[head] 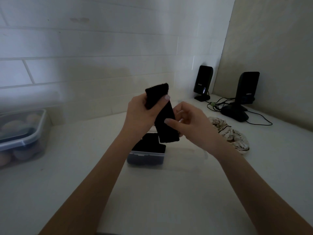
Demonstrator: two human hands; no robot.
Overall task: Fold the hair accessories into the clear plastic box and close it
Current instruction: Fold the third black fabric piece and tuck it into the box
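Dim light, head view. Black band (162, 114) held up in the air above the box (146, 156), well clear of the counter (169, 192). Left hand (144, 111) grips the band's upper end, thumb across the front and fingers behind, so a short top flap stands above the fist; the rest hangs down and slightly to the right. Right hand (188, 119) pinches the hanging part about midway, thumb on the near face, other fingers curled behind. Judgement: this two-point hold keeps the strip taut and flat so it can be doubled over neatly, and keeping it over the box means a short drop once folded. Band lies between the two hands, its lower edge just above the box's far rim. Box sits open on the counter, directly under the hands, with something dark already inside; probably an earlier folded piece, though the shadow is too deep to be sure. No lid clearly made out. Striped scrunchie (232, 134) lies on the counter to the right, well apart from the box, untouched; judged next in line. Second tub (25, 133) at far left, lid on, and two speakers (203, 82) in the corner play no part.
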